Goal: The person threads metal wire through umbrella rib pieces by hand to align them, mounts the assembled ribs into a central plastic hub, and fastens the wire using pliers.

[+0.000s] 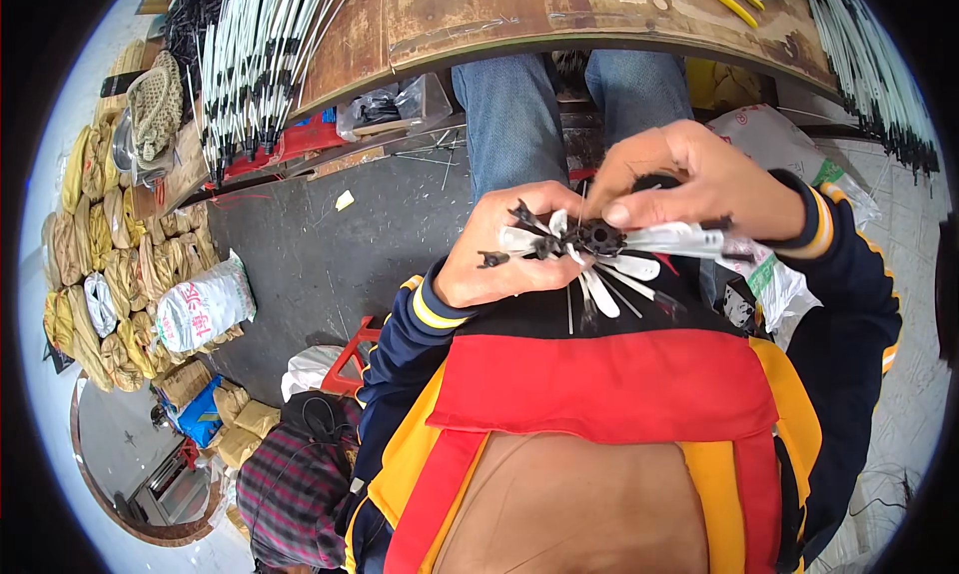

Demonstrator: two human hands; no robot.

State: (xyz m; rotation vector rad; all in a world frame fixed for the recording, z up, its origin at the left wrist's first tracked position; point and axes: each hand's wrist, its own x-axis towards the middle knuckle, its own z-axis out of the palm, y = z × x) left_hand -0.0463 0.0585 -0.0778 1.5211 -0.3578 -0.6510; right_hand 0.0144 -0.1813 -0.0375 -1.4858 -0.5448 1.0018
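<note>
Close to my lap I hold a black round hub (601,236) with white ribs (599,292) spreading out from it, several with black forked ends; it looks like an umbrella frame. My left hand (514,239) is closed around the hub's left side and the ribs there. Over the hub's far right edge, my right hand (704,189) bends its fingers with thumb and fingertips pressed in close. Whatever small piece lies between those fingertips is hidden. A few ribs on the right side are blurred.
A worn wooden bench (479,14) runs across the far side. Bundles of white ribs with black tips (255,64) lie at its left, more ribs (879,84) at its right. Yellow-handled pliers (721,0) rest on top. Stacked wrapped bundles (100,244) and a white sack (205,304) are left.
</note>
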